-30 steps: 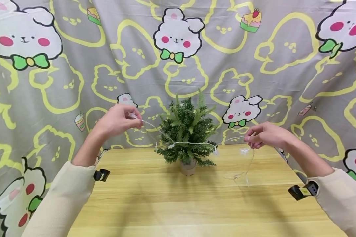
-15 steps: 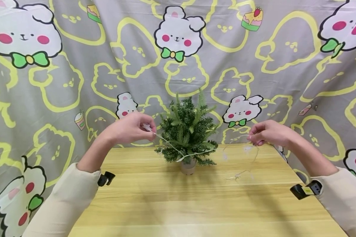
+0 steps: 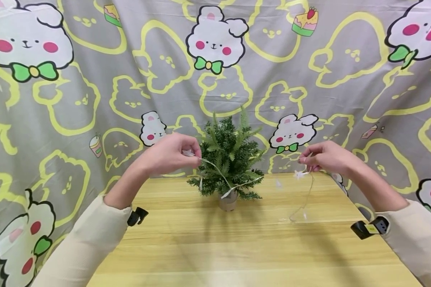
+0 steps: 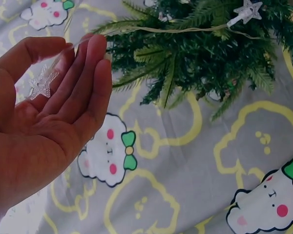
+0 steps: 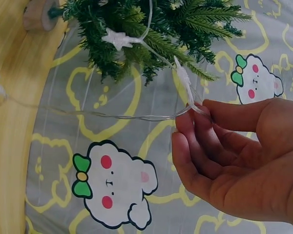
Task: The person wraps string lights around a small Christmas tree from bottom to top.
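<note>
A string of star-shaped fairy lights (image 3: pixel 219 171) stretches in front of a small green artificial tree (image 3: pixel 229 153), dipping in the middle near the tree's base. On the left, my left hand (image 3: pixel 174 154) pinches the wire between thumb and fingertips beside the branches. One clear star (image 4: pixel 43 84) lies inside that palm in the left wrist view. To the right of the tree, my right hand (image 3: pixel 326 157) pinches the wire too, right by a white star light (image 5: pixel 182 75). From those fingers a loose tail (image 3: pixel 310 191) of the string hangs down towards the table.
The tree's round base (image 3: pixel 228 202) stands near the back of a wooden table (image 3: pixel 215 243). Behind it hangs a grey curtain (image 3: pixel 272 71) printed with cartoon figures. Dark wrist-camera mounts (image 3: pixel 138 216) sit at both sleeves.
My left hand has moved right, closer to the tree, with the wire. The dip in the string has lowered and shifted right. My right hand stays nearly in place, rising slightly.
</note>
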Action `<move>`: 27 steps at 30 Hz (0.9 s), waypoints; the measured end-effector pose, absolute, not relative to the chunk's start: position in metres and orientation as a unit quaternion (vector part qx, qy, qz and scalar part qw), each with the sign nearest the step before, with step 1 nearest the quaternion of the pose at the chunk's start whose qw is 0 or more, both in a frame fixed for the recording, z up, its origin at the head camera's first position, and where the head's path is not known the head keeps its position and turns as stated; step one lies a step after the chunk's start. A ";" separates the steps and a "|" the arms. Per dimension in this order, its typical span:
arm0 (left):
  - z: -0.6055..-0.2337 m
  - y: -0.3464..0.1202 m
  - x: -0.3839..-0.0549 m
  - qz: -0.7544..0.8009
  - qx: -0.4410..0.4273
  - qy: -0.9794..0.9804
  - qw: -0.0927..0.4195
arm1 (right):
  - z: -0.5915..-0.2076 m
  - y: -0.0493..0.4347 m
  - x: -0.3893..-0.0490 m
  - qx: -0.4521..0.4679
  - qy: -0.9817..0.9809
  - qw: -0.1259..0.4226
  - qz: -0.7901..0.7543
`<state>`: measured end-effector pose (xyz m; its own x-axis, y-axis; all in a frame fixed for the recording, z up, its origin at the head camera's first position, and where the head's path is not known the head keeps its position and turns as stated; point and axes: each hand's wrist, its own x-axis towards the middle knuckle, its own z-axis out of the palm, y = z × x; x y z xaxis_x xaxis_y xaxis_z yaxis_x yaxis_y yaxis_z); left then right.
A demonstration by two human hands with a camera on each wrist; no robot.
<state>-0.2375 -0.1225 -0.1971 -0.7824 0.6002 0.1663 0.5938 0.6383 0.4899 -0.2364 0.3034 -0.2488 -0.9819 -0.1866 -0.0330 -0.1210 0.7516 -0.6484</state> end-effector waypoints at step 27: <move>-0.228 -0.068 -0.247 0.312 0.306 0.899 0.017 | -0.239 0.305 -0.238 -0.040 0.922 -0.070 -0.378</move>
<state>-0.2474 -0.0681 -0.2280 -0.8120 0.5614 0.1596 0.5399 0.6185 0.5709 -0.2378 0.3049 -0.2393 -0.9870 -0.0208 0.1594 -0.1267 0.7111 -0.6916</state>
